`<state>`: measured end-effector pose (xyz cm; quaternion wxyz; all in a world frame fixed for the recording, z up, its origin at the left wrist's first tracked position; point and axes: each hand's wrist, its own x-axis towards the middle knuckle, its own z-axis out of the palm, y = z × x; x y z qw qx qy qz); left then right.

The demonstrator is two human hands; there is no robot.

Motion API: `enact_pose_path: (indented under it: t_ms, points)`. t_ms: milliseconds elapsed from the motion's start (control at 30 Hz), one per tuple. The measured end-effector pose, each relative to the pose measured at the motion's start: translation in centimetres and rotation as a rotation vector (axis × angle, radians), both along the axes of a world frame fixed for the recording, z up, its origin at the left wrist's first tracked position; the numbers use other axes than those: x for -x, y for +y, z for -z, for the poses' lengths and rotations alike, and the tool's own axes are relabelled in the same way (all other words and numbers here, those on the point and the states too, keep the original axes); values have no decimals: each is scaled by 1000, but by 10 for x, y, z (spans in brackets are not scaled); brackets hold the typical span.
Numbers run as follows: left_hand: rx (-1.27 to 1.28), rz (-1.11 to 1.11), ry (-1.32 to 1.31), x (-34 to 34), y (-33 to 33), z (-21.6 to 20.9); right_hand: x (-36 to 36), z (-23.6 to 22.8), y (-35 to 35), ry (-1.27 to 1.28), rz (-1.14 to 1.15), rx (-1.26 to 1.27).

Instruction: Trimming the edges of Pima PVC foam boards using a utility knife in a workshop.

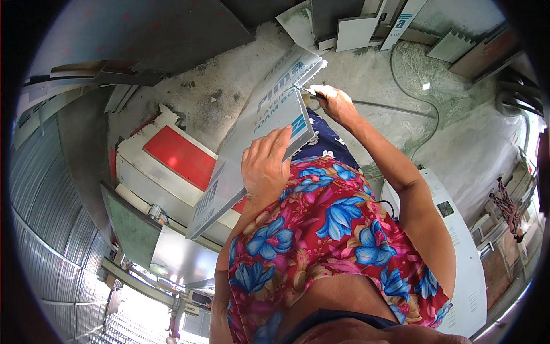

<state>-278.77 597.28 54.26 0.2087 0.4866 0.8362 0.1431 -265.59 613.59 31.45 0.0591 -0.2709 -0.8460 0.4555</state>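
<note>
A large grey-white foam board (243, 137) with blue and dark print stands tilted in front of me, covered by a film. My left hand (266, 163) lies on its printed face near the close edge, with the fingers stretched out flat. At the board's right-hand edge, my right hand (335, 103) is closed around a thin hand tool (312, 92) with a dark handle and a narrow metal tip. That tip meets the board's edge; its exact kind is too small to make out. Ragged white bits stick out at the board's far corner.
Left of the board is a white machine or bench with a red panel (180, 156). A hose (438, 114) curves over the concrete floor. Panel offcuts (358, 34) lean at the back. On the right stands a white cabinet (458, 241); a person (507, 209) is farther off.
</note>
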Motion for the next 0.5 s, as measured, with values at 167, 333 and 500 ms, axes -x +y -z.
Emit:
enact_pose_path:
  t_ms: [167, 333, 500]
  points:
    - [16, -5, 2, -3, -3, -2, -5, 3, -6, 26, -12, 9]
    - [22, -13, 12, -3, -1, -5, -9, 14, 0, -50, 20, 53]
    - [20, -27, 4, -4, 2, -8, -23, 18, 34, -80, 491, 260]
